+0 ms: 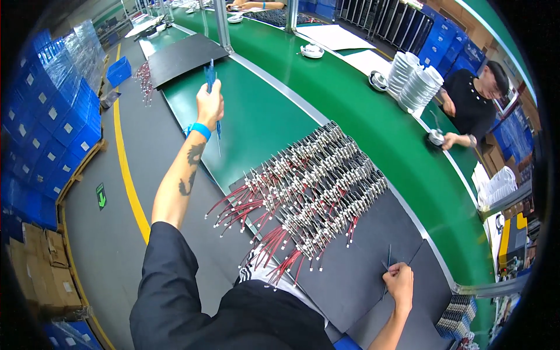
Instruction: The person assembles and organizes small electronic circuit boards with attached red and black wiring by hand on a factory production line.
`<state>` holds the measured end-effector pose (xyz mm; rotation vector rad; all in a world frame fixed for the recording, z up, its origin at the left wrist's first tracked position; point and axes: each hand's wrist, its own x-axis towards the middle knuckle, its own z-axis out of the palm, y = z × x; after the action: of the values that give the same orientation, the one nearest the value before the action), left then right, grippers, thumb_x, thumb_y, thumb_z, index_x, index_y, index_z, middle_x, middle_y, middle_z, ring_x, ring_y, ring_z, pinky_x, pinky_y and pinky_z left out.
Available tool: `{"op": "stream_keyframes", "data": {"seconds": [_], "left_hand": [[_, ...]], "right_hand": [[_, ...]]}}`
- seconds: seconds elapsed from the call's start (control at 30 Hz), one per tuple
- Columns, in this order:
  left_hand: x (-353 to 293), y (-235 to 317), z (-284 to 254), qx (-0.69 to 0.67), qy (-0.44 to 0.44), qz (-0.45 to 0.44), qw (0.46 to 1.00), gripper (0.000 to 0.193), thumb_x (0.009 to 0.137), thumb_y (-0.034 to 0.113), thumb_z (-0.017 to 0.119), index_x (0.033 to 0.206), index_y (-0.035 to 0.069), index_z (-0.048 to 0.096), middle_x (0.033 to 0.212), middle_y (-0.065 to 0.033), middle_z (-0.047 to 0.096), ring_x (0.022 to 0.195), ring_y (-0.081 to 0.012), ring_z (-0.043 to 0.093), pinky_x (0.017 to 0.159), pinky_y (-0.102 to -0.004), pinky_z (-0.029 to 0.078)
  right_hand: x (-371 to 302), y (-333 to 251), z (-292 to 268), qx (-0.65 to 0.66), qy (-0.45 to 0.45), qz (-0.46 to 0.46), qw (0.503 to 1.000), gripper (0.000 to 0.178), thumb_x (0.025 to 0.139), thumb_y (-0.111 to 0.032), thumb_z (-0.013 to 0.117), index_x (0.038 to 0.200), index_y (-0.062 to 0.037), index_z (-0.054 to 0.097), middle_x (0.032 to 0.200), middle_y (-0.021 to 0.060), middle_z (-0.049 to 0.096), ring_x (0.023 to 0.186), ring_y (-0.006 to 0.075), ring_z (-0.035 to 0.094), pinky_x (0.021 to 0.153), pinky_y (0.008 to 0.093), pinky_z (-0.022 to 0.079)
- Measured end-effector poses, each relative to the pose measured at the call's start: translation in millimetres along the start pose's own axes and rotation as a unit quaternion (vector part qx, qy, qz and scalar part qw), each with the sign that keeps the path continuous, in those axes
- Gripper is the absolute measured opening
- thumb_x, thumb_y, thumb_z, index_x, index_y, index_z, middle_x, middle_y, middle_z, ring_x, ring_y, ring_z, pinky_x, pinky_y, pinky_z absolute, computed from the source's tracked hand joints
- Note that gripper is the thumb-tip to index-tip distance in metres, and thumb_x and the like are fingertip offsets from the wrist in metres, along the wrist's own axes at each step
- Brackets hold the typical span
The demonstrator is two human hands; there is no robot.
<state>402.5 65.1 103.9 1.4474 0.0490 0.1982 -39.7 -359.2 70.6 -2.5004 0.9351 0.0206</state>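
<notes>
My left hand (pixel 210 105), wearing a blue wristband, is raised over the green bench. It is closed round a bundle of thin blue strips (pixel 210 73) that stick out above and below the fist. At the lower right, my right hand (pixel 400 281) pinches a few thin dark strips (pixel 389 255) just over a black board (pixel 350 286). Between my hands lie several dense rows of small white-and-metal parts (pixel 315 192). Red and black wires (pixel 271 245) with white plugs hang from the rows toward me.
A green conveyor belt (pixel 373 140) runs beyond the bench's metal rail. Across it a co-worker (pixel 475 99) handles a round white part (pixel 436 137) beside stacked white rings (pixel 414 81). Another black board (pixel 186 58) lies far left. Blue crates (pixel 46 128) stand left; more parts (pixel 458 318) lie lower right.
</notes>
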Motion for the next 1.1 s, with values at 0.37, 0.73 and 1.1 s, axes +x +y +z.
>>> {"op": "stream_keyframes", "data": {"seconds": [0.37,0.73,1.1], "left_hand": [[-219.5,117.5,38.9,-0.211,-0.186,-0.068,0.957,0.034,0.102,0.037,0.035,0.104,0.006,0.048,0.051,0.0032,0.028,0.03,-0.0072,0.026,0.027,-0.0235,0.021],[-352.7,60.6,169.9,-0.154,-0.396,-0.189,0.885,0.017,0.097,0.011,0.051,0.113,0.004,0.051,0.085,0.0022,0.055,0.063,-0.0023,0.052,0.053,-0.0193,0.042],[-362.2,47.5,144.7,0.025,-0.383,0.15,0.911,0.008,0.085,0.001,0.053,0.091,-0.001,0.057,0.088,-0.0112,0.06,0.078,-0.0285,0.053,0.079,-0.0387,0.038]], "right_hand": [[-10.2,-10.3,0.9,0.456,-0.05,0.07,0.886,0.016,0.083,-0.004,0.056,0.098,0.0008,0.059,0.065,0.0005,0.049,0.059,0.0109,0.047,0.053,0.0268,0.041],[-66.7,-122.5,40.1,0.709,0.037,0.054,0.703,0.039,0.097,-0.042,0.044,0.104,-0.0053,0.056,0.075,-0.0034,0.044,0.061,0.007,0.04,0.05,0.0207,0.031],[-98.4,-122.9,44.6,0.571,-0.071,-0.131,0.807,0.047,0.102,-0.03,0.033,0.129,0.0073,0.045,0.118,0.0177,0.058,0.109,0.0234,0.056,0.092,0.0338,0.042]]}}
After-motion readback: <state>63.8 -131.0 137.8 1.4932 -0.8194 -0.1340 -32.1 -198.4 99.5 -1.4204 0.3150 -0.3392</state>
